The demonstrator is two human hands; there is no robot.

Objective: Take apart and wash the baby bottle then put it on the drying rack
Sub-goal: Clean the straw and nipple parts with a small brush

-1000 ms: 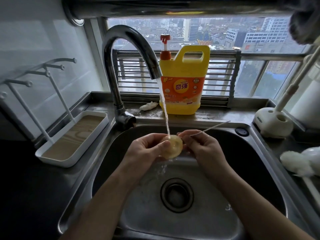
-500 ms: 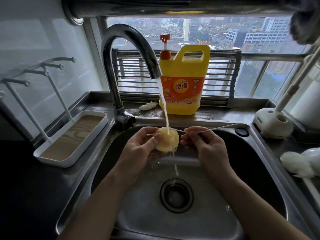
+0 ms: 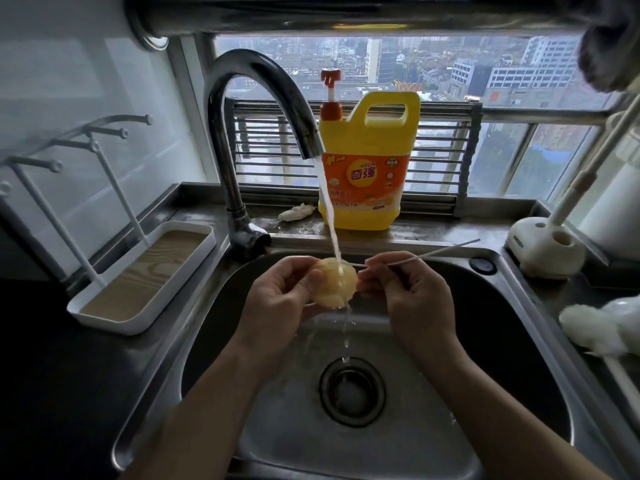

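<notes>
Grey city towers fill the window (image 3: 450, 71) behind the steel sink (image 3: 491, 341), and the curved faucet (image 3: 249, 77) runs a thin stream of water (image 3: 327, 209) in front of the yellow detergent jug (image 3: 370, 161). Over the basin, above the drain (image 3: 351, 393), my left hand (image 3: 277, 299) curls its fingers and thumb around a small yellowish bottle part (image 3: 337, 285), right under the stream. My palm hides its left side, so I cannot tell its full shape.

My right hand (image 3: 415, 299) pinches a thin white stick (image 3: 433, 254) between thumb and fingertips. Its near end meets the yellowish part, and whether it goes inside is hard to make out.

The drying rack (image 3: 145, 275) stands on the counter to my left, its pegs bare. At the right, a white stand (image 3: 543, 251) and a fluffy white thing (image 3: 599, 323) are cut off by the edge.
</notes>
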